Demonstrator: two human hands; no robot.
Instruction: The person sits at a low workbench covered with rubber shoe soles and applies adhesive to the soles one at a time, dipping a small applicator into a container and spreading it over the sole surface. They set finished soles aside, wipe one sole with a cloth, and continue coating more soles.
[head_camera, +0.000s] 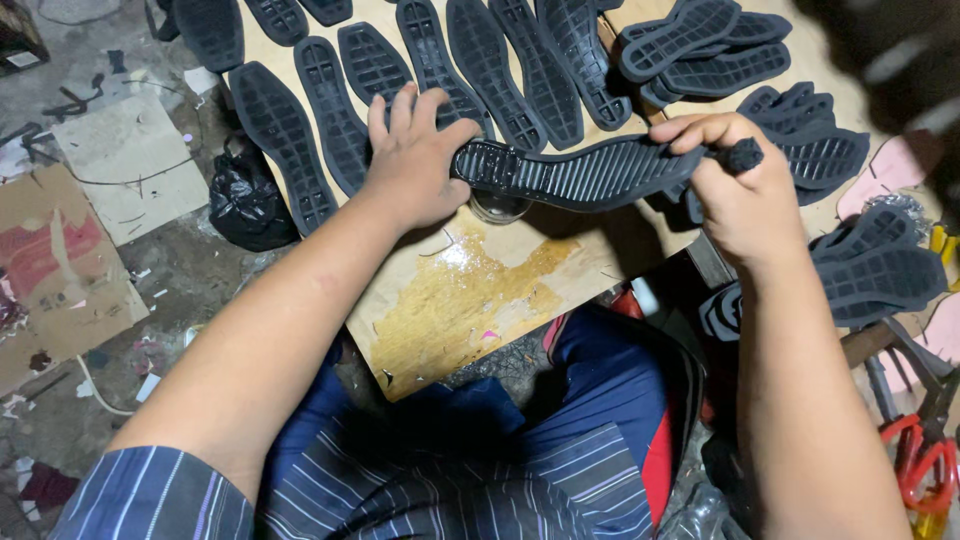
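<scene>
My left hand (415, 155) grips one end of a black rubber shoe sole (575, 172), held level above a wooden board (470, 290) stained with yellow glue. My right hand (740, 190) is closed at the sole's other end and pinches a small black brush-like tool (738, 155) against it. Under the sole a small clear glass jar (497, 208) peeks out on the board.
Several black soles (420, 70) lie in a row on the board's far side. More soles are stacked at the upper right (715, 50) and right (870, 270). A black plastic bag (245, 200) sits on the littered floor, with cardboard sheets (60, 270) to the left.
</scene>
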